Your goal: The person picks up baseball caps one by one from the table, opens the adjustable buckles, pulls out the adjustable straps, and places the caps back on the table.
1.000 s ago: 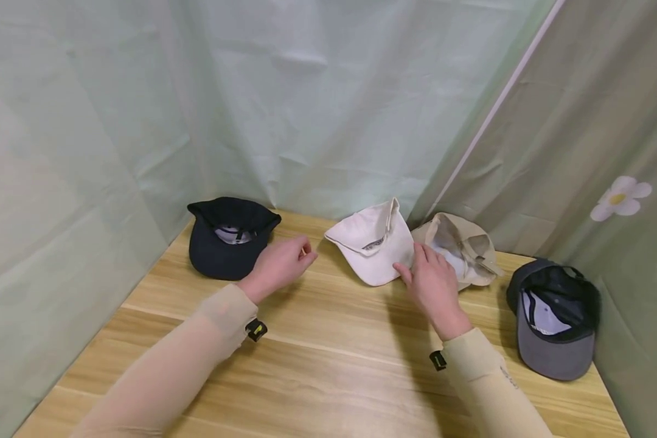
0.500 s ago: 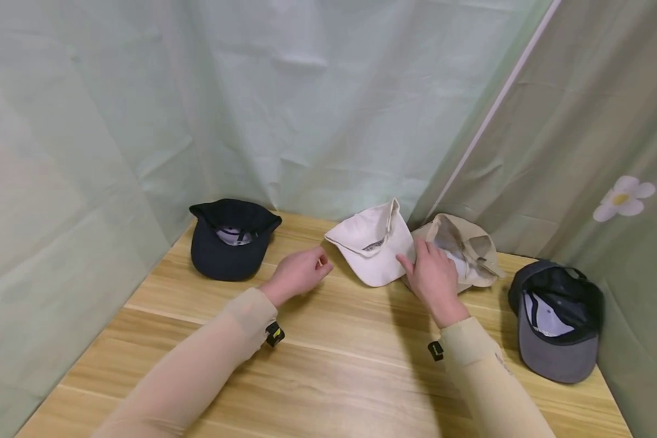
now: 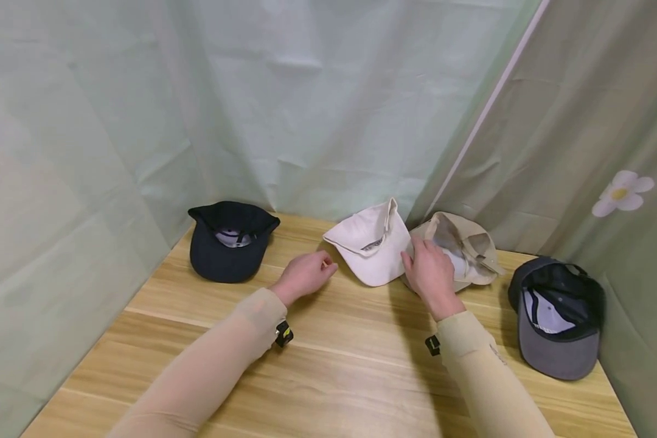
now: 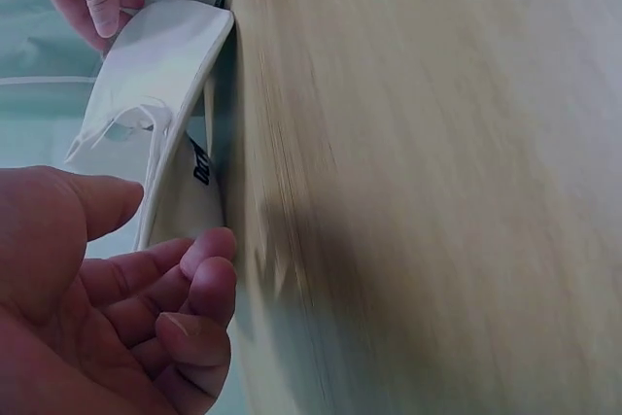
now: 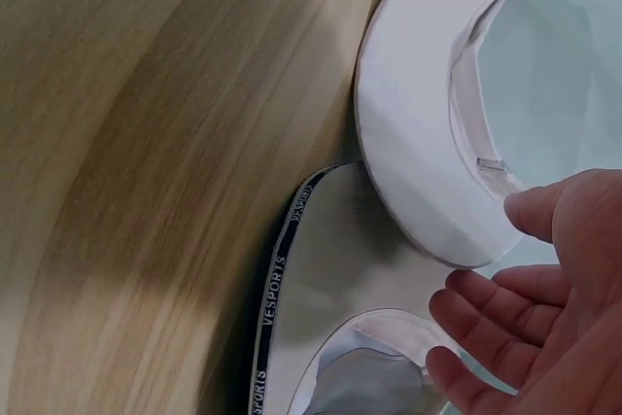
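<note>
A white cap (image 3: 380,261) lies upside down at the back middle of the table, its brim toward me. Left of it, my left hand (image 3: 305,275) hovers just above the wood with fingers loosely curled around nothing; in the left wrist view its thumb and fingertips are near the cap's edge. My right hand (image 3: 431,271) is at the right edge of the white brim, thumb apart from the fingers. Whether it touches the brim, I cannot tell. Partly behind that hand sits a beige cap (image 3: 479,246), inside up, its brim (image 5: 364,240) overlapped by the white one.
Upside down at the back left lies a black cap (image 3: 227,258). A dark grey cap (image 3: 558,353) rests at the right edge of the wooden table (image 3: 328,377). Pale curtains (image 3: 306,109) close in the back and sides.
My left hand has moved right, away from the black cap and toward the white one. The right thumb has drawn back from the white brim toward its edge. The caps have stayed in place.
</note>
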`<state>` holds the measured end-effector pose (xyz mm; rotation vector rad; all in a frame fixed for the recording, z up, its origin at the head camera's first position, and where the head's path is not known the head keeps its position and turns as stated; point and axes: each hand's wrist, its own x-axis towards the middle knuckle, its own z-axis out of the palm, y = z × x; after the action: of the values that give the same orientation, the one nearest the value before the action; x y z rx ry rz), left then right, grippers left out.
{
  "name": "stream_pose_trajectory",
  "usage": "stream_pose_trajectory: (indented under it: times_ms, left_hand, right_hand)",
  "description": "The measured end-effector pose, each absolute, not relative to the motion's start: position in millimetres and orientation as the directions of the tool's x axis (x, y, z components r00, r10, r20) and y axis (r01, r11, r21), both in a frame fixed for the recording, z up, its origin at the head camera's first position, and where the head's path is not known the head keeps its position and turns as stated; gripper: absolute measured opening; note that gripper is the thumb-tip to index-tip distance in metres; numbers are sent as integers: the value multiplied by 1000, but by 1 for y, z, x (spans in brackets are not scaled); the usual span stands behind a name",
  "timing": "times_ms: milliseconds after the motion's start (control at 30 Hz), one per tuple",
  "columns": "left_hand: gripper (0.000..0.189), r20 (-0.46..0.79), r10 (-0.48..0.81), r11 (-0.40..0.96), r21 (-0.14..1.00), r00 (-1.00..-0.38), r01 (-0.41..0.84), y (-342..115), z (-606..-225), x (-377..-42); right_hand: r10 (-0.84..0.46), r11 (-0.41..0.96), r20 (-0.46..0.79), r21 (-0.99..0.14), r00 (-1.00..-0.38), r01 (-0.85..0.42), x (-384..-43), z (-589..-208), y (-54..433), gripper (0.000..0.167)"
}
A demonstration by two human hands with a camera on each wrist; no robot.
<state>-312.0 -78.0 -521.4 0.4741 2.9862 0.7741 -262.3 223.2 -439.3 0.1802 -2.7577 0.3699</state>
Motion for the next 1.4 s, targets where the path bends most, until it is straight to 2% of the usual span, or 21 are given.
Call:
stream_pose_trajectory:
  times_ms: [133, 267, 467, 633, 767, 867, 1000, 1200, 1400]
  left_hand:
    - [34, 70, 280, 841, 462, -957, 280, -74, -528, -317]
    - [35, 48, 275, 843, 469, -960, 265, -67, -520, -314]
    - [33, 38, 282, 842, 470, -959, 266, -60, -510, -310]
    - [29, 56, 265, 863, 432, -963, 263, -58, -525, -317]
    - [27, 69, 254, 864, 432, -965, 259, -58, -531, -319]
    - [25, 53, 247, 856, 457, -968, 243, -59, -513, -307]
    - [24, 32, 235, 839, 497, -971, 219, -58, -480, -285]
    - [27, 76, 225, 839, 491, -971, 233, -63, -483, -288]
    - [28, 30, 197, 850, 494, -980, 185, -65, -470, -279]
  right_hand:
    - [-79, 954, 364, -241, -928, -176, -265, -440, 223, 45]
    - [-79, 948, 370, -261, -926, -185, -266, -442, 223, 38]
    - [-79, 935, 380, -293, -922, -201, -267, -443, 220, 13]
    - [-78, 933, 384, -297, -920, -203, -266, -443, 217, 11]
    - [-60, 930, 372, -317, -926, -188, -263, -442, 215, 20]
    - [-46, 928, 359, -329, -932, -172, -262, -442, 214, 25]
    - [-31, 932, 351, -328, -936, -154, -260, -440, 213, 21]
    - [-37, 936, 333, -318, -942, -149, -253, -440, 214, 19]
    - [-61, 938, 298, -310, -953, -157, -246, -439, 213, 22]
